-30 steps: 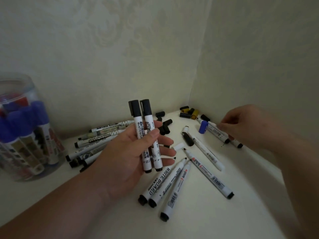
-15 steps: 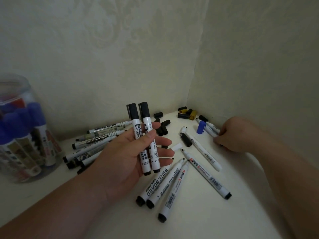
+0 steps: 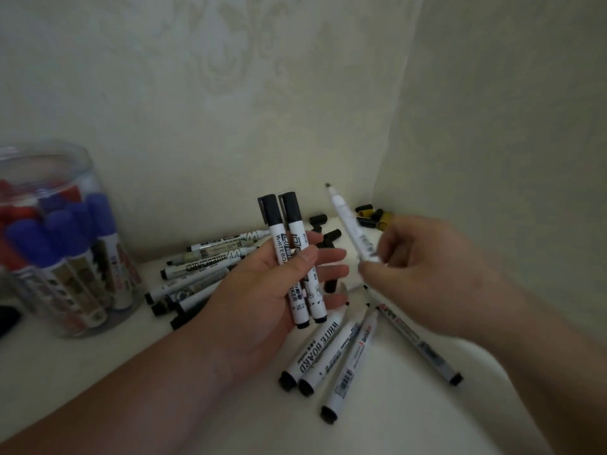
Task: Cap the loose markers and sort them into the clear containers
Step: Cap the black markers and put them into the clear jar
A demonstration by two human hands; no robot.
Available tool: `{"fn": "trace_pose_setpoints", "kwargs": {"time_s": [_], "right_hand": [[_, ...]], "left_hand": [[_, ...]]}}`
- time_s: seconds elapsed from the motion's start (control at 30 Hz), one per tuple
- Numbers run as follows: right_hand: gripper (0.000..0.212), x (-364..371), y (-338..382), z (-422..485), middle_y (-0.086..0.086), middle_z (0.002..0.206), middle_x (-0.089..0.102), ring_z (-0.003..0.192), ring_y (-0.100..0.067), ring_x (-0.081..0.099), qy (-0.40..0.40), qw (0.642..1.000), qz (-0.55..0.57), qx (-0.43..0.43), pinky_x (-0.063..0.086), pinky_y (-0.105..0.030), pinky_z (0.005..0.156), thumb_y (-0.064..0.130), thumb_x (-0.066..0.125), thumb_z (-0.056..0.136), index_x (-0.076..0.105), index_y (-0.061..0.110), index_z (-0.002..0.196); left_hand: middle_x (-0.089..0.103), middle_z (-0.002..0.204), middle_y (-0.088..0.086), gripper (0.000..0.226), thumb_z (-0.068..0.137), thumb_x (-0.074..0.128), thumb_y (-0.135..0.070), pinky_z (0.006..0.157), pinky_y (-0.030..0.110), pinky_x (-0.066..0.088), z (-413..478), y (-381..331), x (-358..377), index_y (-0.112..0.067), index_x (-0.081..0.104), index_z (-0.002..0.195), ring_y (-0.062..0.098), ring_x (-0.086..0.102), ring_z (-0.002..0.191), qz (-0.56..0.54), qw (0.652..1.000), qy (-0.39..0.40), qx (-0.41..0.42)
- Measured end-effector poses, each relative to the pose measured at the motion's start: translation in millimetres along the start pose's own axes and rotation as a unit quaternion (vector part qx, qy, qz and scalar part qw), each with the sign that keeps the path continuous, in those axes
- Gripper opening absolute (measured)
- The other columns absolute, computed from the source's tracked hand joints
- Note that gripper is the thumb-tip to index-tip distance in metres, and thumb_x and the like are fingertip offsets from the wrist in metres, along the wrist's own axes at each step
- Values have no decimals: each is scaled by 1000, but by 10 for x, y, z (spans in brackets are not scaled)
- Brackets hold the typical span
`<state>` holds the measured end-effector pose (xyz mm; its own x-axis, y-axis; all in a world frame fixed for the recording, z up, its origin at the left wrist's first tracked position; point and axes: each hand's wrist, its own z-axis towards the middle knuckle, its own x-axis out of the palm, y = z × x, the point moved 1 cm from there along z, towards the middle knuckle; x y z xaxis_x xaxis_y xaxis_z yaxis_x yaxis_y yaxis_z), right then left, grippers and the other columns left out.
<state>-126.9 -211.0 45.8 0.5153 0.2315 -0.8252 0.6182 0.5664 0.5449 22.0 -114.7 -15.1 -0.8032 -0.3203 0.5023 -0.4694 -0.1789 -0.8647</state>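
Note:
My left hand (image 3: 262, 290) holds two capped black whiteboard markers (image 3: 289, 254) upright, thumb pressed across their barrels. My right hand (image 3: 427, 267) pinches an uncapped white marker (image 3: 349, 228) by its lower end, its tip pointing up and left, just right of the capped pair. Several uncapped markers (image 3: 331, 349) lie on the white surface below my hands. Another group of markers (image 3: 197, 267) lies behind my left hand. Loose black and yellow caps (image 3: 371, 215) sit in the corner. A clear container (image 3: 59, 251) with blue and red capped markers stands at the left.
Two pale walls meet in a corner (image 3: 377, 178) right behind the caps. More black caps (image 3: 330, 236) lie near my left fingertips. A dark object (image 3: 6, 320) shows at the left edge beside the container.
My right hand has lifted an uncapped marker from the pile near the right wall and brought it up and left, beside the two markers in my left hand. The left hand stayed put.

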Motion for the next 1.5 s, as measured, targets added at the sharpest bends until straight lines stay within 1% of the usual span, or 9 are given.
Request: {"fn": "trace_pose_setpoints", "kwargs": {"time_s": [0.2, 0.4, 0.53, 0.63, 0.7, 0.8, 0.97, 1.2, 1.5], "right_hand": [[23, 331, 147, -123, 6, 63, 59, 51, -6, 51, 28, 998, -19, -51, 41, -21, 46, 46, 66, 80, 54, 27, 80], [24, 385, 84, -102, 5, 64, 60, 53, -7, 52, 28, 996, -37, -71, 45, -26, 48, 49, 65, 82, 50, 30, 82], [32, 353, 65, -83, 9, 68, 64, 58, 4, 57, 35, 997, 41, -47, 46, -17, 48, 54, 70, 77, 56, 25, 78], [32, 297, 50, -47, 5, 75, 72, 63, -7, 66, 66, 992, 106, -6, 58, -30, 64, 55, 68, 79, 68, 23, 78], [23, 287, 57, -46, 9, 74, 74, 69, -5, 70, 94, 987, 130, -4, 61, -30, 70, 47, 69, 84, 75, 25, 79], [18, 313, 88, -63, 21, 70, 72, 66, 8, 66, 108, 983, 149, -19, 54, -14, 59, 37, 72, 87, 78, 24, 75], [20, 323, 74, -53, 5, 70, 73, 62, -14, 68, 88, 986, 138, -21, 59, -33, 60, 41, 74, 83, 72, 23, 75], [28, 333, 65, -47, 2, 63, 68, 45, 0, 51, 78, 987, 140, -16, 44, -14, 45, 47, 79, 75, 70, 21, 72], [32, 306, 90, -69, 2, 65, 72, 47, -2, 57, 77, 986, 144, -9, 47, -13, 47, 46, 82, 71, 71, 16, 72]], "left_hand": [[72, 117, 18, 33, 98, 55, -13, 79, 40, 61, 12, -36, -28, 0, 61, 128, 34, 71, 107, 11, 1000, -10, 16], [75, 107, 18, 19, 93, 60, -7, 81, 46, 62, 18, -11, -47, -2, 67, 110, 34, 73, 97, 29, 998, -45, 30], [73, 106, 22, 26, 97, 54, -6, 79, 47, 62, 18, -31, -43, 3, 62, 120, 32, 73, 92, 15, 999, -41, 23], [75, 97, 17, 25, 98, 52, -4, 69, 38, 63, 16, -52, -47, 3, 63, 118, 27, 75, 88, -5, 999, -44, 25], [74, 102, 19, 25, 98, 52, -4, 71, 39, 62, 13, -46, -44, 4, 63, 118, 30, 74, 94, -14, 999, -36, 17], [72, 114, 21, 28, 99, 51, -5, 78, 45, 62, -3, -41, -21, 2, 62, 124, 34, 72, 104, -22, 1000, -11, -6], [74, 116, 14, 33, 94, 54, -6, 80, 43, 62, -13, -65, -9, -4, 61, 126, 30, 73, 102, -12, 1000, 11, -13], [72, 117, 17, 33, 93, 55, -7, 84, 48, 61, -7, -56, -25, -1, 60, 125, 36, 71, 106, -7, 1000, 15, -14], [73, 118, 15, 36, 88, 55, -11, 83, 45, 61, -17, -59, -4, -11, 65, 123, 32, 72, 105, -21, 999, 40, -18]]}}
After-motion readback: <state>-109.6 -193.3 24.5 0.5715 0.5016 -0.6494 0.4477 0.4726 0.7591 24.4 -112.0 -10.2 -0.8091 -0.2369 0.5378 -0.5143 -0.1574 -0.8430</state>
